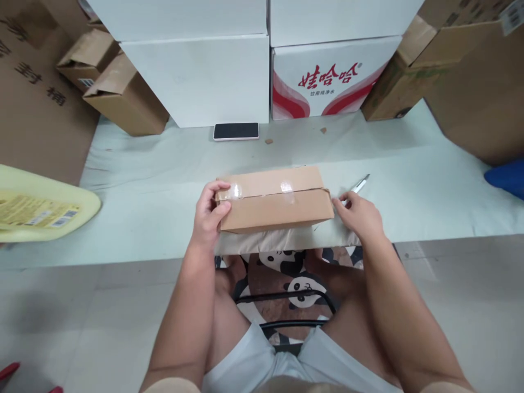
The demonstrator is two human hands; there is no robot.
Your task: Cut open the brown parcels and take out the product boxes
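A small brown cardboard box [278,210], with clear tape pieces across its top seam, sits near the table's front edge. My left hand [210,213] grips its left end, thumb on the near side and fingers over the top. At the box's right end is my right hand [360,213], fingers curled and thumb and forefinger pinched close by the corner. Whether they pinch a bit of the box is too small to tell. A utility knife [361,184] sticks out beyond the right knuckles, tip away from me; its rear end is hidden, so I cannot tell if it is held or lying.
White cartons [204,82] and a red-printed white carton [327,79] stand stacked at the back. A phone [236,131] lies before them, near small cardboard scraps [268,141]. Brown boxes [129,98] flank the left; a yellow bottle [45,204] lies at the left edge.
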